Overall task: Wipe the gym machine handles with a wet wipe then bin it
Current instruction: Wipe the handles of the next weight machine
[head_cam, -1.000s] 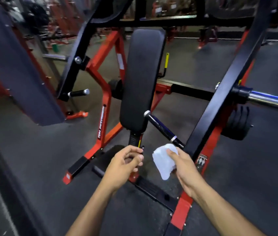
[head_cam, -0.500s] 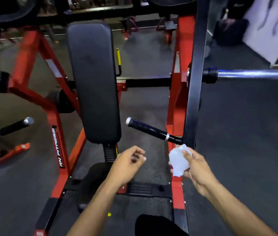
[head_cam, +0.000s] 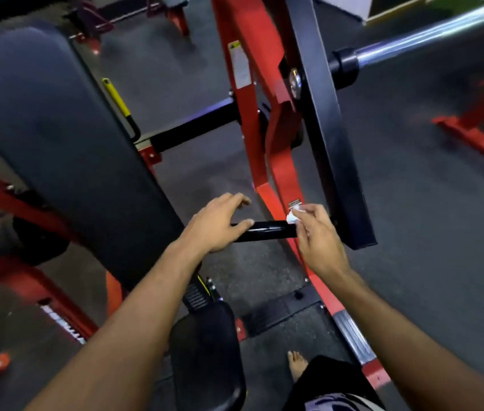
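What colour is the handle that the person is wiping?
Glossy black; the head view shows the handle between the hands, against the red frame.

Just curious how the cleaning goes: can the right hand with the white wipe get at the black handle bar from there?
Probably yes: the right hand presses the white wipe against the black handle bar; nothing blocks it.

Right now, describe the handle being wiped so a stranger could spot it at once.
Find the big black back pad on the red-framed machine. Just right of its lower edge, a short black handle sticks out sideways from the black lever arm. It alone sits between the left hand and the right hand holding a white wipe.
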A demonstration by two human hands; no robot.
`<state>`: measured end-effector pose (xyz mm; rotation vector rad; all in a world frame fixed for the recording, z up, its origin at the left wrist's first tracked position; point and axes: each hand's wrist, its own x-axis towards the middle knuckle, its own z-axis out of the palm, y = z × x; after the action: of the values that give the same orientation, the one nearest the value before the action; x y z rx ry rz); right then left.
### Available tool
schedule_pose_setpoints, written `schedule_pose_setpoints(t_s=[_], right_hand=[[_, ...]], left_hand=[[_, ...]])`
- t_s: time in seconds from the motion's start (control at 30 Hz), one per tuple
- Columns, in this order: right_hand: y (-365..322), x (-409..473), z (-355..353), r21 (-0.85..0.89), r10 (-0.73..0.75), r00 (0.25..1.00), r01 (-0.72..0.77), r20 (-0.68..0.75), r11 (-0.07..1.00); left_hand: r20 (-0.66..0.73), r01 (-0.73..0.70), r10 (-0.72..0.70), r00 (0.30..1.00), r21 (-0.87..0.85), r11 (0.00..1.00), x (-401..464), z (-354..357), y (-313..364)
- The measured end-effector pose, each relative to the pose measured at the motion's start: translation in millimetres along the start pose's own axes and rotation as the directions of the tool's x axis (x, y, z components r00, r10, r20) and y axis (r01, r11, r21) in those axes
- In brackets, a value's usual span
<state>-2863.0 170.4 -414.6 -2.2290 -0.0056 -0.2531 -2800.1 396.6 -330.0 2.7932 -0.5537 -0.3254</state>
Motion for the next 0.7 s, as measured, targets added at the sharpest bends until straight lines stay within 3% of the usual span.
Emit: schedule_pose_setpoints(t_s=[0.07, 0.13, 0.2, 0.37, 0.57, 0.7], right_hand=[[-3, 0, 11, -0.157, -0.047, 0.996, 0.036, -0.071, 0.987], [-4, 0, 20, -0.299, -0.082, 0.988, 0.039, -0.131, 0.953], [-7, -5, 27, -0.28, 0.012, 0.985, -0.061, -0.173, 0.958], [-28, -21, 41, -0.097, 0.182, 0.948, -0.213, -0.261, 0.972], [-42, -6, 55, 0.045, 0.423, 0.744, -0.47, -0.518, 0.882], [-52, -7, 72, 0.11, 0.439, 0.709, -0.46, -0.552, 0.881]], left_hand=[[0.212, -0.062, 0.054, 0.976, 0.03, 0.998, 15, 5, -6], [0.333, -0.167, 0.108, 0.937, 0.155, 0.974, 26, 17, -12], [0.293, -0.236, 0.16, 0.943, 0.247, 0.94, 30, 27, -16], [0.219, -0.306, 0.26, 0.941, 0.212, 0.928, 27, 30, -22], [0.17, -0.295, 0.266, 0.949, 0.184, 0.937, 30, 33, -23], [0.16, -0.296, 0.27, 0.949, 0.168, 0.94, 31, 34, -23]])
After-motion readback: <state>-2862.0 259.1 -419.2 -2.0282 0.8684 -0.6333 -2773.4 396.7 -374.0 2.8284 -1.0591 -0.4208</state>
